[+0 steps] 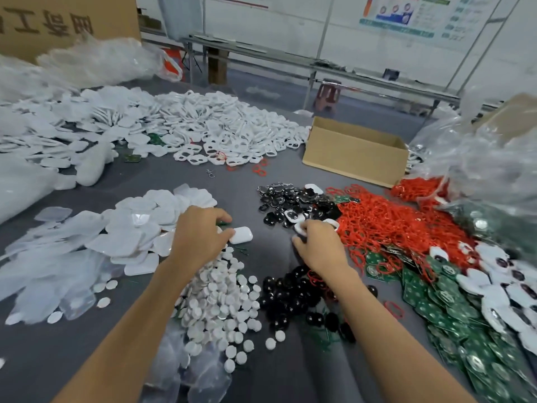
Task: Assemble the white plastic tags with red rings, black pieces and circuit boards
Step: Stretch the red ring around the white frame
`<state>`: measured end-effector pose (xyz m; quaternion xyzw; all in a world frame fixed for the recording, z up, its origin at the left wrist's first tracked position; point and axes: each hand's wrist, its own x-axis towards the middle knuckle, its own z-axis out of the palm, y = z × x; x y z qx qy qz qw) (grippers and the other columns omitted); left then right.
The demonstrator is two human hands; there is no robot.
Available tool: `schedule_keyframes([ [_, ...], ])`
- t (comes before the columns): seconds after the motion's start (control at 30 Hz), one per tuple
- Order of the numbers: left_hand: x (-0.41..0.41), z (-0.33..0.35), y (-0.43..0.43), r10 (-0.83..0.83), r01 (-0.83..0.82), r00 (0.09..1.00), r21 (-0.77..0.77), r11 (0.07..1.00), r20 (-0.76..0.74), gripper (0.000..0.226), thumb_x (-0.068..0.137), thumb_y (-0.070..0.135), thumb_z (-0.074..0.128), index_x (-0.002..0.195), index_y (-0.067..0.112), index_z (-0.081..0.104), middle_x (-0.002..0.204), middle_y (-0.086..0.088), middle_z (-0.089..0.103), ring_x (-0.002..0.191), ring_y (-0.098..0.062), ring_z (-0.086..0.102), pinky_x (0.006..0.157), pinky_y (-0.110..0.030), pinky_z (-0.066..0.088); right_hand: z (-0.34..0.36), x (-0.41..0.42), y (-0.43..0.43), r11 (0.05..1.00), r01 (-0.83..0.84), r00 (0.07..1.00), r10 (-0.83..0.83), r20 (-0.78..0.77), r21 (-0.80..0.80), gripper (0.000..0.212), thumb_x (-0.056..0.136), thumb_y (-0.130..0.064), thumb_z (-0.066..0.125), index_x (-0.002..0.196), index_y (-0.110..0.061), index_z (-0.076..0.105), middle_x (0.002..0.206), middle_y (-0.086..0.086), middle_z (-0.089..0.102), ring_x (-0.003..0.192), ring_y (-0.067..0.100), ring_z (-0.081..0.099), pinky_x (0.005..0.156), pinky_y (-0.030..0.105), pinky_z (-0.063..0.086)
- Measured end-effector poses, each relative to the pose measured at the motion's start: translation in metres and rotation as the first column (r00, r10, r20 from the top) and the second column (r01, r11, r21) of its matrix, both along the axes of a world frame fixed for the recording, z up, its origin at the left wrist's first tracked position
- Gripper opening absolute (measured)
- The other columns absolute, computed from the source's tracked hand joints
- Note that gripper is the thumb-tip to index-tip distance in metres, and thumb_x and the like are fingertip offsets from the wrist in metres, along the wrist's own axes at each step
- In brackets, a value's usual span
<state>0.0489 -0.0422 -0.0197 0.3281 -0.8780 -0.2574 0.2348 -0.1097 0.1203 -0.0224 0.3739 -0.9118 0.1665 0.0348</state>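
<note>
Head: 2 hands [200,232] [318,247], 1 tag [241,234] [299,228] each

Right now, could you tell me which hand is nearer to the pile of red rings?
Right. The right hand sits at the left edge of the pile of red rings, gripping a white tag; the left hand is farther left, by the white covers.

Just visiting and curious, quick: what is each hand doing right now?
Left hand: pinching a white cover.
Right hand: gripping a white tag.
</note>
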Motion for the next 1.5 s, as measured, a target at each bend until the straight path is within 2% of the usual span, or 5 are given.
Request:
schedule_keyframes([
  [0.2, 0.008, 0.006, 0.047, -0.073, 0.093, 0.983, 0.119, 0.989, -0.168, 0.023, 0.085, 0.024, 0.074, 0.107, 0.022, 0.073, 0.101, 0.012, 0.07, 0.087, 0.001, 0.058, 0.076, -0.01, 0.036, 0.008, 0.002, 0.004, 0.995, -0.007, 0.957, -0.022, -0.29, -0.099, 0.029, 0.1, -0.025, 0.045, 0.082, -0.008, 0.06, 0.085, 0.009, 0.067, 0.086, 0.028, 0.056, 0.071, 0.038, 0.041],
  [0.37, -0.024, 0.01, 0.097, -0.235, 0.256, 0.948, 0.076, 0.964, -0.216, 0.038, 0.086, 0.018, 0.074, 0.122, 0.02, 0.061, 0.111, 0.005, 0.068, 0.1, -0.014, 0.063, 0.085, -0.012, 0.045, 0.029, 0.04, 0.02, 0.716, 0.288, 0.813, 0.168, 0.557, -0.636, 0.03, 0.086, -0.024, 0.064, 0.064, -0.002, 0.065, 0.061, 0.011, 0.058, 0.057, 0.018, 0.047, 0.059, 0.029, 0.041],
  [0.5, -0.033, 0.001, 0.122, -0.19, 0.24, 0.935, 0.142, 0.96, -0.301, 0.032, 0.088, 0.004, 0.065, 0.115, 0.02, 0.068, 0.095, -0.003, 0.074, 0.084, -0.013, 0.063, 0.072, -0.018, 0.045, 0.031, 0.059, 0.039, 0.616, 0.427, 0.591, 0.364, 0.72, -0.662, 0.027, 0.088, -0.019, 0.064, 0.072, 0.003, 0.069, 0.068, 0.009, 0.068, 0.06, 0.014, 0.057, 0.059, 0.017, 0.045],
  [1.0, -0.023, 0.002, 0.113, 0.012, 0.489, 0.854, 0.809, 0.328, -0.521, 0.019, 0.094, -0.007, 0.051, 0.108, 0.004, 0.056, 0.091, -0.015, 0.075, 0.052, -0.019, 0.065, 0.043, -0.02, 0.047, 0.006, 0.016, 0.09, 0.887, 0.12, 0.977, -0.025, 0.213, -0.446, 0.022, 0.088, -0.002, 0.061, 0.091, -0.02, 0.073, 0.087, -0.01, 0.071, 0.073, -0.003, 0.059, 0.07, 0.007, 0.04],
  [1.5, -0.027, -0.013, 0.114, -0.062, 0.441, 0.885, 0.789, 0.428, -0.461, 0.025, 0.096, -0.005, 0.047, 0.108, 0.014, 0.059, 0.092, -0.009, 0.075, 0.053, -0.015, 0.061, 0.045, -0.021, 0.045, -0.001, 0.011, 0.082, 0.902, 0.153, 0.977, -0.076, 0.202, -0.404, 0.019, 0.078, -0.001, 0.07, 0.083, -0.019, 0.076, 0.065, -0.009, 0.067, 0.062, 0.01, 0.062, 0.065, 0.02, 0.048],
])
